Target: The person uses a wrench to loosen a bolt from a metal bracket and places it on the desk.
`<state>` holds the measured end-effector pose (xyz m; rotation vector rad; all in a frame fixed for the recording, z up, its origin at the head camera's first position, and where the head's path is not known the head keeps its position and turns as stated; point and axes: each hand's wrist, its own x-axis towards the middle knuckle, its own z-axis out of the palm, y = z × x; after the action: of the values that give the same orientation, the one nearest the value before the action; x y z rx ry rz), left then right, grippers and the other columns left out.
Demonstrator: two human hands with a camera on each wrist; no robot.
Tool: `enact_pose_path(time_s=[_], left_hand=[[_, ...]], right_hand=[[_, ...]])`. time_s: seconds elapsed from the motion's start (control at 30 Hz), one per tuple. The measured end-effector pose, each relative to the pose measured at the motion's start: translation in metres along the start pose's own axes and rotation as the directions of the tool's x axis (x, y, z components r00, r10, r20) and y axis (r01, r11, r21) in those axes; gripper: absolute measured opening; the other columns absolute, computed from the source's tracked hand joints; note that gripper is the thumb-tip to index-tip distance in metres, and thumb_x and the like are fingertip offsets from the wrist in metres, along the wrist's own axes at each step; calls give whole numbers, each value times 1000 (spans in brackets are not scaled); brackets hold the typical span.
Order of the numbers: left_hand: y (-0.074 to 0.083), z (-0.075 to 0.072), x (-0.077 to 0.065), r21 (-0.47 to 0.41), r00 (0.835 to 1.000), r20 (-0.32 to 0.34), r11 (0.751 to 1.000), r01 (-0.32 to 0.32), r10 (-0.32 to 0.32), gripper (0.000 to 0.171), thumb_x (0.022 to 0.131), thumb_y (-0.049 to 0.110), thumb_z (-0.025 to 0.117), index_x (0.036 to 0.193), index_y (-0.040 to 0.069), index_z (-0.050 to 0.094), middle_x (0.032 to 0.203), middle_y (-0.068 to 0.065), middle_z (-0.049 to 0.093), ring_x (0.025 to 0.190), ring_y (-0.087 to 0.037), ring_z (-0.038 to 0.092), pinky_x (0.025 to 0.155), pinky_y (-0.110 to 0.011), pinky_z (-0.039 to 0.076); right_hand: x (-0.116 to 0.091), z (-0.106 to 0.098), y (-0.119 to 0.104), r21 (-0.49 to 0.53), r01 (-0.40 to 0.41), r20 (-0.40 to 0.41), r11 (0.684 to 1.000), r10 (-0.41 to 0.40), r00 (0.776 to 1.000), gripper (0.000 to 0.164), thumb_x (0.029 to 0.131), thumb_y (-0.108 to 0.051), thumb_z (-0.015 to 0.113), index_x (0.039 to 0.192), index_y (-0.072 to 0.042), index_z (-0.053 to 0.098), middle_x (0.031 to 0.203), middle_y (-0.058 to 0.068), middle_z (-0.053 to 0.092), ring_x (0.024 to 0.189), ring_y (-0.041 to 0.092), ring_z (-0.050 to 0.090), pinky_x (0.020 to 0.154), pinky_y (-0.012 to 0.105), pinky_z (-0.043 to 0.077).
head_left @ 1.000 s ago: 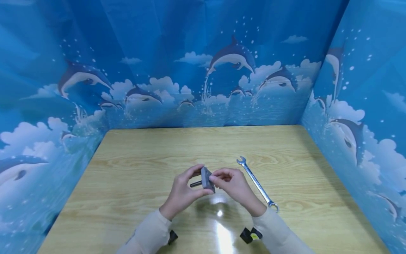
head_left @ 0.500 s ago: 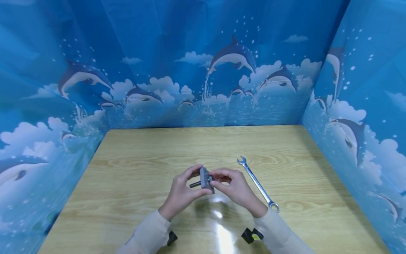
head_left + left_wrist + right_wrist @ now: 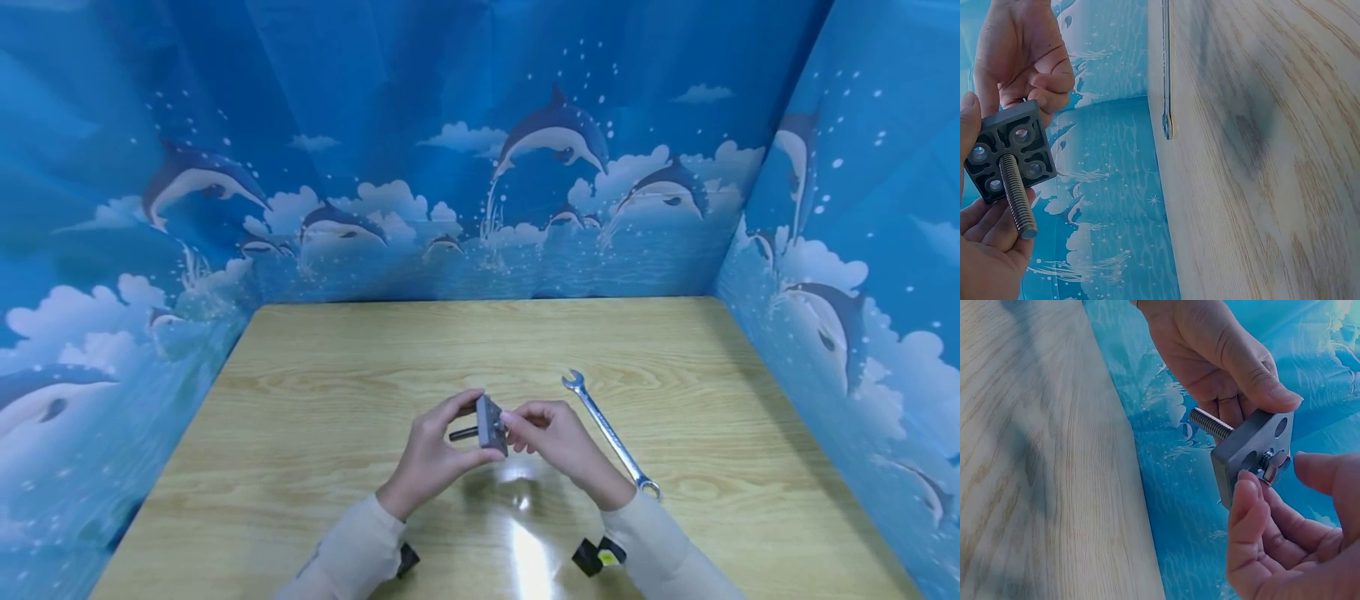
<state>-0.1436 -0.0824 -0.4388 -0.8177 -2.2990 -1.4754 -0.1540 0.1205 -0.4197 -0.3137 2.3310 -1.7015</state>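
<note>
While left hand (image 3: 429, 457) grips it (edgewise), plate (image 3: 489, 423) slants.

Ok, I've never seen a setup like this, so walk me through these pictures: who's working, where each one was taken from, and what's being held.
There's no machine here, just a person's two bare hands. The wide picture comes from a camera on the head, looking forward and down. The other two come from cameras on each wrist, so they look tilted.

The left hand grips a grey square plate by its edges, with a threaded bolt running through it. The right hand has its fingertips at the bolt's head; whether they grip it, I can't tell.

On the wooden table, to the right, lies a silver wrench. Behind it hangs a blue dolphin backdrop.
</note>
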Motion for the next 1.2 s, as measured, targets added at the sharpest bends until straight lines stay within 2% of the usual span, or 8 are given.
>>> enact_pose_path(time_s=[0.3,0.53,0.67,0.77,0.9,1.0,1.1,1.2], left_hand=[[1,0,1,0,1000,17,1000,-1,1,77,68,31,84,133,5,51,123,-11,63,111,-21,62,101,-35,50],[1,1,1,0,999,24,1000,27,-27,77,67,32,84,133,7,52,124,-6,63,112,-16,61,103,-32,48],[0,1,1,-7,1000,18,1000,25,-25,77,67,31,84,133,7,52,124,-6,63,112,-17,61,102,-33,49],[0,1,1,-18,1000,9,1000,22,-21,77,67,29,85,133,7,52,123,-9,64,111,-19,62,101,-34,50],[1,0,1,-31,999,-2,998,54,-54,77,65,26,86,132,7,53,123,-8,64,110,-18,62,100,-34,50],[2,0,1,-35,998,-17,997,67,-68,78,62,23,87,131,5,53,123,-10,64,110,-20,63,101,-36,50],[2,0,1,-34,997,-28,997,71,-72,81,61,21,88,131,3,53,123,-12,63,110,-22,63,102,-38,48],[2,0,1,-28,997,-30,997,65,-66,82,60,20,88,131,3,52,124,-14,63,111,-24,62,103,-38,48]], right_hand=[[1,0,-1,24,-25,11,999,25,1000,34,91,-33,66,95,0,69,74,7,69,63,16,60,55,24,54],[-1,0,-4,47,-7,17,999,6,1000,30,89,-26,68,101,3,68,84,10,70,72,21,65,67,31,60],[-4,0,-6,-1,43,16,999,-43,999,28,87,-20,70,107,0,67,94,10,70,81,21,66,74,29,59],[-5,-1,-4,-33,112,24,993,-112,993,27,86,-15,71,110,-4,67,102,9,69,87,19,65,78,25,58],[-5,-2,-1,-80,234,24,969,-232,972,28,85,-5,70,113,-9,68,108,7,68,94,21,65,85,28,57],[-5,-1,1,-98,278,25,956,-277,961,35,84,-2,70,119,-8,65,110,8,67,96,22,65,86,30,57],[-5,-2,1,-59,231,22,971,-230,973,41,86,-11,70,125,-4,59,108,10,67,95,22,64,85,27,57],[-4,-2,2,-33,144,-6,989,-144,989,42,88,-22,70,123,-1,60,102,10,67,91,20,63,81,27,57]])
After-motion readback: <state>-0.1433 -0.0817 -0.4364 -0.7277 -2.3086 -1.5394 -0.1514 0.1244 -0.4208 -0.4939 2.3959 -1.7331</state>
